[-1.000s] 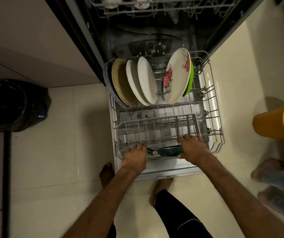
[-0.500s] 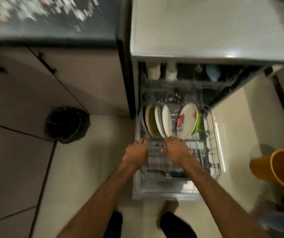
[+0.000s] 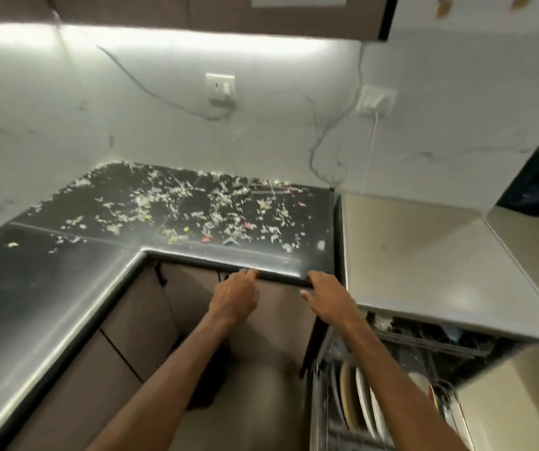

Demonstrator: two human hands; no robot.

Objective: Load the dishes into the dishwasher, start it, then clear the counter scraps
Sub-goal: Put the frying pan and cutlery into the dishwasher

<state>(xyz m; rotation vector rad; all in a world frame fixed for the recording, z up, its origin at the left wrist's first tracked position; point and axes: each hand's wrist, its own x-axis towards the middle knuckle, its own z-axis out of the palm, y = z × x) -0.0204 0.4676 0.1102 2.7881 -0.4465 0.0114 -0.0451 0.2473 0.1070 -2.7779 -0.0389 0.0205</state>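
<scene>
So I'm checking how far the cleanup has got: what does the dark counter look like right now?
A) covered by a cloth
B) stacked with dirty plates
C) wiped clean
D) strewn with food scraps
D: pale food scraps with a few coloured bits lie scattered over the dark counter, while the plates stand in the dishwasher rack and both hands are empty.

Both hands empty at worktop (image 3: 66, 297) edge: left hand (image 3: 234, 296), right hand (image 3: 328, 299). Scraps (image 3: 177, 203) scattered across worktop.

A bright strip under the cabinet (image 3: 196, 14) glares on the wall; counter (image 3: 50, 304) sheen; soft motion blur; edges bow.
</scene>
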